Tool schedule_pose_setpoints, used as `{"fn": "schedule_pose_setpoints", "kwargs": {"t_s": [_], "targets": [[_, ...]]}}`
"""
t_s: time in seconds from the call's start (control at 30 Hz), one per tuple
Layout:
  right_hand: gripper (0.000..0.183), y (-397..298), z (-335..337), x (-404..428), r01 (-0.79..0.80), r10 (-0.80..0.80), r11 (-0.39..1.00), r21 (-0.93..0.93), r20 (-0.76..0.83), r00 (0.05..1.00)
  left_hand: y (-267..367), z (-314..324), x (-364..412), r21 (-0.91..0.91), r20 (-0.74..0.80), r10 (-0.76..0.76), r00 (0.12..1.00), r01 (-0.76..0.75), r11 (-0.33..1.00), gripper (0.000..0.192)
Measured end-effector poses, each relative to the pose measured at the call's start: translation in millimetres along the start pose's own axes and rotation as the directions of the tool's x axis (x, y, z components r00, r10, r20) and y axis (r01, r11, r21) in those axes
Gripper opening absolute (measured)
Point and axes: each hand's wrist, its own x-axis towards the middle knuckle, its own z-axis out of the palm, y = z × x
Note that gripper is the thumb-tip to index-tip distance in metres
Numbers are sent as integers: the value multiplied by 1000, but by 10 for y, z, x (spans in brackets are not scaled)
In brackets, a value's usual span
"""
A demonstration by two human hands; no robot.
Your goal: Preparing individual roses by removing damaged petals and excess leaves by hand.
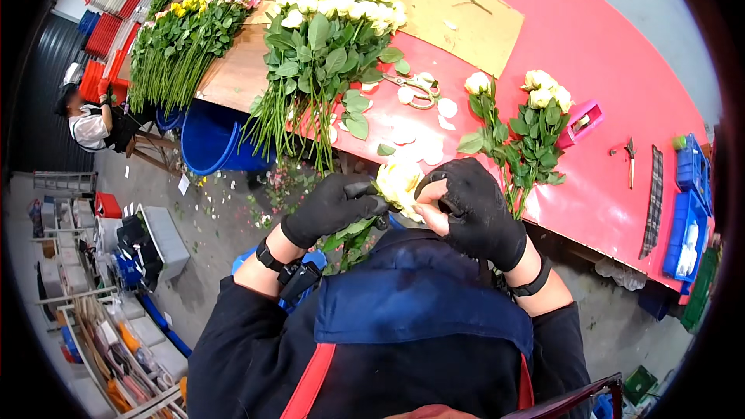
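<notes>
My left hand (340, 206), in a black glove, grips a cream rose just below its bloom (398, 183); leaves hang beneath that hand. The bare thumb and fingertip of my right hand (465, 209), otherwise gloved in black, pinch together at the right side of the bloom, on what looks like an outer petal. Beyond the bloom, loose petals (433, 151) lie on the pink table cover (599, 186). Two small groups of cream roses (541, 93) lie right of the petals. A large pile of white roses (326, 46) lies to the left, its stems hanging over the table edge.
Scissors (428, 95), a pink tape dispenser (582, 122) and pruning shears (631, 160) lie on the table. Blue trays (687, 238) stand at the far right. Cardboard (465, 35) covers the back. Blue buckets (206, 139) stand below the left edge. Another person (90, 125) is at far left.
</notes>
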Motion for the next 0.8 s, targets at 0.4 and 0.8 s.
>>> {"fn": "schedule_pose_setpoints", "kwargs": {"t_s": [0.4,0.8], "targets": [[12,-65,-95,-82,-500,462,819,281,193,865,10,74,-9,-71,25,-22,999,24,997,20],[10,-49,-226,-76,-265,212,916,302,196,957,-49,-26,44,69,139,52,989,-62,996,19]]}}
